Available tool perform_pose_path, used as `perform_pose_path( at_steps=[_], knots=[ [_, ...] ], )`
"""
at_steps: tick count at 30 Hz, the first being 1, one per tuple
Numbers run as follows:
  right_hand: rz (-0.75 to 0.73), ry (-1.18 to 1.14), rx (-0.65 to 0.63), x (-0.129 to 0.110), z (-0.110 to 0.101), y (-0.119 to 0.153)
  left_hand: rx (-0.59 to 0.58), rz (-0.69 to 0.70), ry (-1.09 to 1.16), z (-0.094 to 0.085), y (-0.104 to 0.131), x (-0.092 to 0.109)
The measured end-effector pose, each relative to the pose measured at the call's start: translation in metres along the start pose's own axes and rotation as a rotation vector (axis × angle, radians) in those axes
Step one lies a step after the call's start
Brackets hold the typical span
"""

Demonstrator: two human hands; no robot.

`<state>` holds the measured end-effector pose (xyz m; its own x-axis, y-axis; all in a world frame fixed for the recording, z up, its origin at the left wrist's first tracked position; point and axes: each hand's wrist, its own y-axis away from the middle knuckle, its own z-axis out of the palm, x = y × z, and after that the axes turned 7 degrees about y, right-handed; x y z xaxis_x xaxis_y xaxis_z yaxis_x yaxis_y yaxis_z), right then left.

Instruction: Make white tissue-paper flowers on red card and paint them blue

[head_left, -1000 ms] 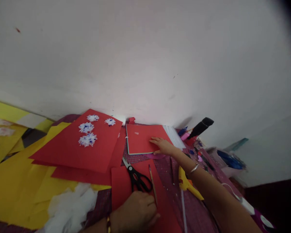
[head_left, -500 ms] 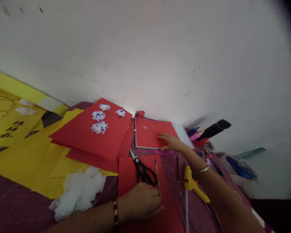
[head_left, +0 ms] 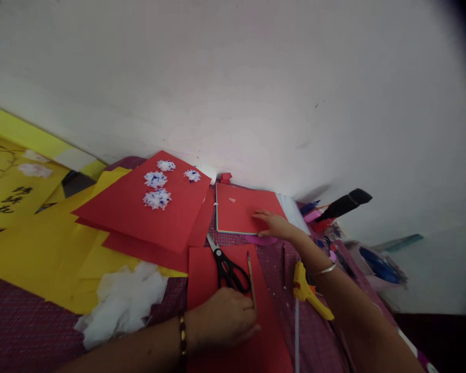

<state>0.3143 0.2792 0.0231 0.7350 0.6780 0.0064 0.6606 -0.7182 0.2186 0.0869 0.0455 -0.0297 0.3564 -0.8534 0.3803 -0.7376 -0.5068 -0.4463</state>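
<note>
My left hand [head_left: 226,318], with a beaded bracelet, rests with curled fingers on a red sheet [head_left: 202,269]; whatever it may hold is hidden. Black-handled scissors [head_left: 228,267] lie just above it, blades partly open. A thin pencil [head_left: 251,277] lies beside them, its lower end at my fingers. My right hand [head_left: 272,226], with a silver bangle, lies with spread fingers on the right part of a red-topped paper stack [head_left: 238,210]. A small pale scrap [head_left: 232,200] is on that stack.
Red sheets [head_left: 132,212] with white-and-blue paper flowers [head_left: 157,198] lie left over yellow paper [head_left: 42,254]. White tissue [head_left: 124,303] is below. A yellow glue gun [head_left: 308,292] sits right, near my forearm. A wall [head_left: 233,93] rises behind.
The view has shifted slightly, so everything appears a little higher and further left. Both hands keep nearly the same places and poses.
</note>
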Motion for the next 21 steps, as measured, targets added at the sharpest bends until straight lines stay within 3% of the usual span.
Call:
perform_pose_path(
  at_steps=[16,21],
  knots=[
    [-0.022,-0.028,0.042,0.005,0.001,0.001,0.017,0.008,0.003,-0.003,0.000,0.000],
    [0.025,-0.041,0.123,-0.010,0.001,0.009,0.023,0.008,0.008,-0.006,0.000,0.001]
  ],
)
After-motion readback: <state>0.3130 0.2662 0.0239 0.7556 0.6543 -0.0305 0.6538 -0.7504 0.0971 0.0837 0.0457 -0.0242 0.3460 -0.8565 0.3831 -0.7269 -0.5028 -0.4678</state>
